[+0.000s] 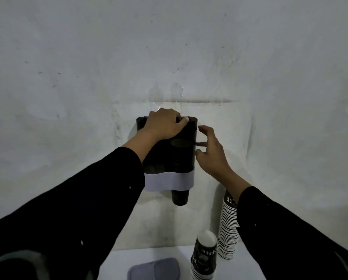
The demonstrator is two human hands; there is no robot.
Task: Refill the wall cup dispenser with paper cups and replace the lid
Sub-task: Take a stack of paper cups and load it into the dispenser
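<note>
Scuffed white wall (88, 67), white tabletop (159, 257) below; both your hands are up at the dark wall-mounted cup dispenser (169, 156).

Your left hand (165, 126) rests over the dispenser's top rim, fingers curled; whether it grips anything, I cannot tell. Your right hand (211, 150) sits just beside the right wall, fingers spread, clamping nothing. One dark paper cup (180, 197) pokes out under the dispenser's white band (169, 181). On the table: grey rounded plastic lid (155, 269), short stack of printed paper cups (203, 257), tall stack of cups (228, 227) against the wall.
</note>
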